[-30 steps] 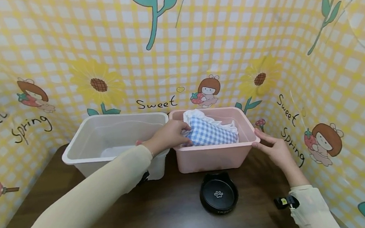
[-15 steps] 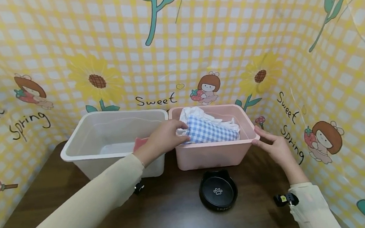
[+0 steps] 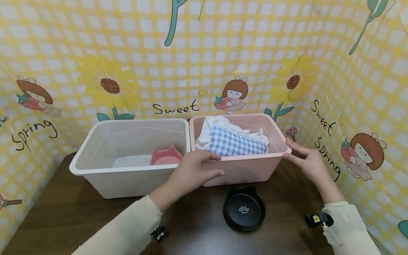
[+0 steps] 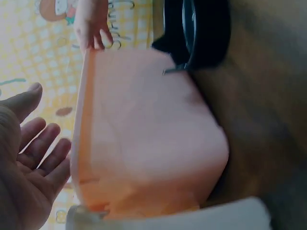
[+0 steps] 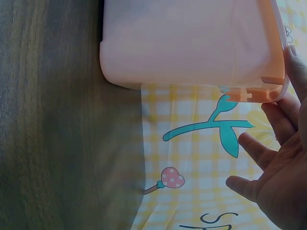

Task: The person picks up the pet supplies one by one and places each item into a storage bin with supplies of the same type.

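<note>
My left hand (image 3: 195,173) hovers in front of the near left corner of the pink plastic bin (image 3: 244,169), thumb and fingers spread apart and holding nothing. Seen from the left wrist, its fingertips lie right at the bin's rim. My right hand (image 3: 310,166) pinches the bin's near right rim corner, thumb in front; the right wrist view has the thumb (image 5: 293,72) on the rim and the other fingers under and beside the corner. Inside the bin lies a blue-and-white checked cloth (image 3: 236,141) with a white ruffled edge, its lower part hidden by the front wall.
A grey-white bin (image 3: 121,182) stands against the pink one on the left, with a pink cat-eared bowl (image 3: 165,156) inside. In front, a black cat-eared bowl (image 3: 244,211) with a paw print sits on the dark wooden table (image 3: 199,241). Yellow checked sheeting (image 3: 140,68) surrounds the back and sides.
My left hand has let go of the cloth and drawn back out over the pink bin's front rim. The pink bowl in the grey-white bin has come into view. My right hand stays put.
</note>
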Demonstrator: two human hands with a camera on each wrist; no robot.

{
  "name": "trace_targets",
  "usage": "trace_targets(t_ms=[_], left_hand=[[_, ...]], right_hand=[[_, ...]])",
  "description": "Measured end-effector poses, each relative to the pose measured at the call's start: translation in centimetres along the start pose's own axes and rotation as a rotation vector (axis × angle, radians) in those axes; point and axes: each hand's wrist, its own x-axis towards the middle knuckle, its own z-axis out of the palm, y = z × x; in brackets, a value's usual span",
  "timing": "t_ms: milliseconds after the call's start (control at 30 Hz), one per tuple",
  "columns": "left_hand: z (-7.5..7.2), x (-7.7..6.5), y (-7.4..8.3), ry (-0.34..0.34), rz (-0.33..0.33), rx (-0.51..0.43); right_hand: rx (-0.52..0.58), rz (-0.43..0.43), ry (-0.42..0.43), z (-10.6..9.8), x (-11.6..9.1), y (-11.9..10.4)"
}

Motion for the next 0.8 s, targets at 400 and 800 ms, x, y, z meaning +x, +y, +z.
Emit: trace_targets(t_ms=[400,800], left_hand=[[4.3,-2.5,-0.4,0.029,0.267,0.085],[9.5,-3.1,-4.0,-0.095,-0.186,-0.03]], right_hand=[[0.001,0.0,-0.008,-0.1,0.3,0.3],[0.021,0.032,-0.013,-0.1,-0.4,-1.2]])
